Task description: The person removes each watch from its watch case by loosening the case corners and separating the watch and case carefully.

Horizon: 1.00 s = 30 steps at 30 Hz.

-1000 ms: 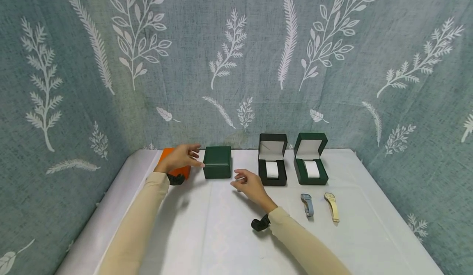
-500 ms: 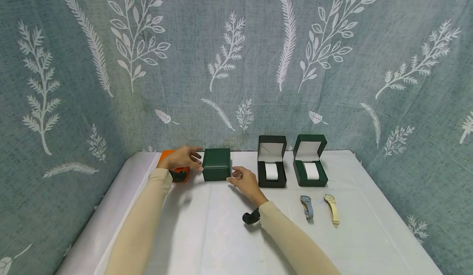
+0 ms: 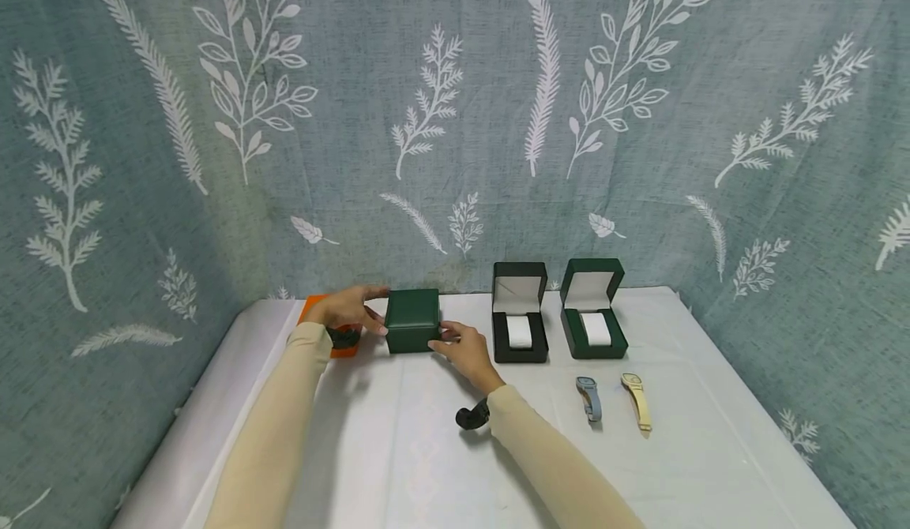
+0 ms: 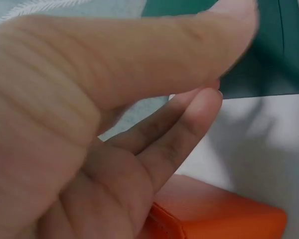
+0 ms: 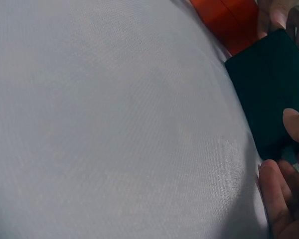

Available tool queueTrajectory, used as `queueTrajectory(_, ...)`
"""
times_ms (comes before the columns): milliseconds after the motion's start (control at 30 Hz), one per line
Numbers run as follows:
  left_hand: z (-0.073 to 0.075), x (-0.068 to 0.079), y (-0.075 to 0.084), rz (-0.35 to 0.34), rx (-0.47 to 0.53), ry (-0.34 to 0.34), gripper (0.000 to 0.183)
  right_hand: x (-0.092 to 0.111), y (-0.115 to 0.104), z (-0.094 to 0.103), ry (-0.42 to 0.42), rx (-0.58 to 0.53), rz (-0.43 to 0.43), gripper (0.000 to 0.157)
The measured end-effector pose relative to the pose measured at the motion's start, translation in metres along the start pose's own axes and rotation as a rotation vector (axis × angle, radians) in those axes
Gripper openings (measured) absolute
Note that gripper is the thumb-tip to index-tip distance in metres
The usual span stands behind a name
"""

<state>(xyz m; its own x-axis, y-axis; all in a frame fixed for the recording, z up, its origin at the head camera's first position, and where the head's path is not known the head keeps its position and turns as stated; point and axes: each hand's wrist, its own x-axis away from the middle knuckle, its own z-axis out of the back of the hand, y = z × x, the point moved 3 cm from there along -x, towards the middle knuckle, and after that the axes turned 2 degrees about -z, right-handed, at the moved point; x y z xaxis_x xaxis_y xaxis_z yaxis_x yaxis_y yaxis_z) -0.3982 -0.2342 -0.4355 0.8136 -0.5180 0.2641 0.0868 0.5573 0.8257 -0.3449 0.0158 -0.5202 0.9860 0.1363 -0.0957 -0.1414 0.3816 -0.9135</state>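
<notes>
A closed green watch box [image 3: 413,317] stands near the back of the white table, between both hands. My left hand [image 3: 346,308] reaches over the orange box [image 3: 347,347], its thumb at the green box's left side and its fingers extended. In the left wrist view the thumb covers part of the green box. My right hand [image 3: 465,353] holds the green box's front right corner, thumb [image 5: 296,127] over the front face and fingers beside the right side. Part of those fingers is cut off in the right wrist view.
An open black watch box [image 3: 520,345] and an open green watch box [image 3: 596,339], each with a white cushion, stand to the right. In front of them lie a blue watch [image 3: 589,399] and a yellow watch [image 3: 637,401]. A patterned cloth [image 3: 370,118] hangs behind the table.
My right hand has moved left to the closed green box's corner. My left hand has come slightly right, up to its left side. The head view has shifted a little.
</notes>
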Motion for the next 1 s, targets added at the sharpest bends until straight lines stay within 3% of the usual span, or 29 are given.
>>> queueTrajectory(133,-0.001,-0.002,0.001,0.021,0.011,-0.004,0.112,-0.002,-0.002,-0.001,0.006,0.002,-0.005,0.053)
queueTrajectory(433,-0.004,-0.004,0.002,0.057,-0.062,-0.037,0.116,-0.002,-0.003,-0.001,-0.040,0.019,-0.027,0.055)
queueTrajectory(767,-0.006,-0.006,-0.003,0.028,-0.011,-0.076,0.120,-0.002,-0.008,-0.001,-0.010,0.116,0.028,0.059)
queueTrajectory(1000,-0.009,-0.001,-0.010,-0.009,0.033,-0.017,0.122,0.003,-0.008,-0.002,0.003,0.116,0.075,0.058)
